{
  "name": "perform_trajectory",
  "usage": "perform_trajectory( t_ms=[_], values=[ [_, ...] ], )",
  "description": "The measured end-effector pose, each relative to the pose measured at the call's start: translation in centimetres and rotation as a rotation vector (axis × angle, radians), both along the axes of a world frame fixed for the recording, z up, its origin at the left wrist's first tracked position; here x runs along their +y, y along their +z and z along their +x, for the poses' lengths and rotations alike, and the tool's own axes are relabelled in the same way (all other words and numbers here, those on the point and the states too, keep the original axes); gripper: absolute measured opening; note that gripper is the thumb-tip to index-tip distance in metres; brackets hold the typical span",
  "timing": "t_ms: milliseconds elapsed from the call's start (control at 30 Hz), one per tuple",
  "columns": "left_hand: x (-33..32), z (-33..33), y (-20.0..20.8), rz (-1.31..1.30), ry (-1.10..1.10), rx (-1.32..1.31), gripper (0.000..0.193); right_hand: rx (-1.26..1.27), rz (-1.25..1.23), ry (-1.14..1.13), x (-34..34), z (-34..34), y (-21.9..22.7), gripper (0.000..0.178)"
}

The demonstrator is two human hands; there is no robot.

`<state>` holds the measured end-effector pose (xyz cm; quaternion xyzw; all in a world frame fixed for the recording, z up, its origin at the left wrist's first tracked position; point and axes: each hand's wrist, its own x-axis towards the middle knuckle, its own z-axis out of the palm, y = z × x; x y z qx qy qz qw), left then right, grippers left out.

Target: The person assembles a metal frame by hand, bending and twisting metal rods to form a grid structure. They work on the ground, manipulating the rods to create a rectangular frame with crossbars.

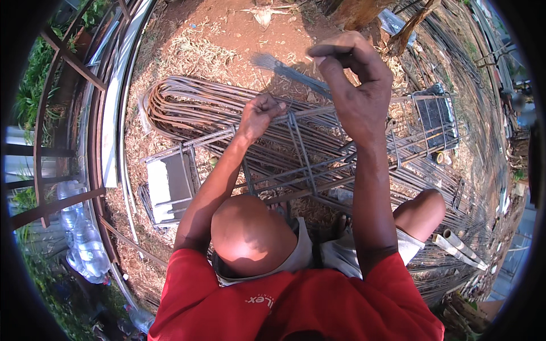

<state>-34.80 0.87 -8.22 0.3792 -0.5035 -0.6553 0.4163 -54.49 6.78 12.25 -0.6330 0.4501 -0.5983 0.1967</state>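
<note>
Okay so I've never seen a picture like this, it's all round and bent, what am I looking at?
No machine here, just the bare hands of a person in a red shirt. The single picture comes from a wide fisheye camera on their head, looking down. The left hand is at the upper side of a long metal frame; the right hand is raised. Whether their fingers hold anything thin is unclear. Bent rods and thin wires lie nearby.

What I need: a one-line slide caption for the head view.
Left hand at a metal frame, right hand held up, with bent rods lying nearby.
</note>
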Motion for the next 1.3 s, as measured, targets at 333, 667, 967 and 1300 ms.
perform_trajectory(
  t_ms=[333,667,967,1300],
  values=[
    [-0.4,0.5,0.6,0.057,-0.073,-0.037,0.009,0.39,0.82,-0.086,-3.5,-0.9,-16.4,0.043],
    [-2.3,-0.3,0.7,0.266,-0.03,-0.061,0.003,0.474,0.607,-0.227,-2.1,-0.8,-17.2,0.028],
    [-7.6,-1.6,2.6,0.218,-0.363,-0.452,0.023,0.64,0.366,-0.02,-0.6,0.0,-15.2,0.011],
    [-9.2,-3.1,3.4,0.267,-0.424,-0.518,0.031,0.886,0.371,0.26,-4.6,-1.1,-13.3,0.007]
  ],
)
